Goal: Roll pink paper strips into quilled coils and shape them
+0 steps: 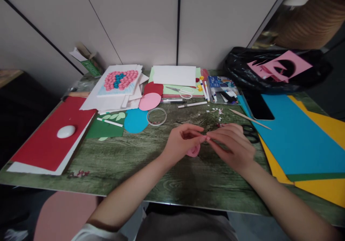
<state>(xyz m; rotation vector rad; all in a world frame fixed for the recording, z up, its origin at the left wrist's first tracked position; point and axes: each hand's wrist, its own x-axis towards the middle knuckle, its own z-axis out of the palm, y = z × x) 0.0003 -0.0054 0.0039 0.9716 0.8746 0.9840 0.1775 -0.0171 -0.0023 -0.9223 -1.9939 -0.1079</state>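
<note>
Over the middle of the table my left hand (pixel 183 140) and my right hand (pixel 233 144) meet fingertip to fingertip. A pink paper strip (pixel 193 151) hangs in a curl below the left fingers. Both hands pinch the strip where the thumbs and forefingers come together. Just beyond my right knuckles lie black-handled scissors (pixel 250 133), partly hidden. Small white and dark red paper scraps (pixel 215 110) are scattered past the right hand. A round clear lid or ring (pixel 156 117) sits to the far left of the left hand.
At the back left, a picture with pink and blue paper rolls (pixel 121 79) rests on white sheets. Red card (pixel 54 136) bears a white egg-shaped object (pixel 66 131). On the right are blue card (pixel 304 136), a phone (pixel 257 104), a wooden stick (pixel 249 118) and a black bag (pixel 237 68).
</note>
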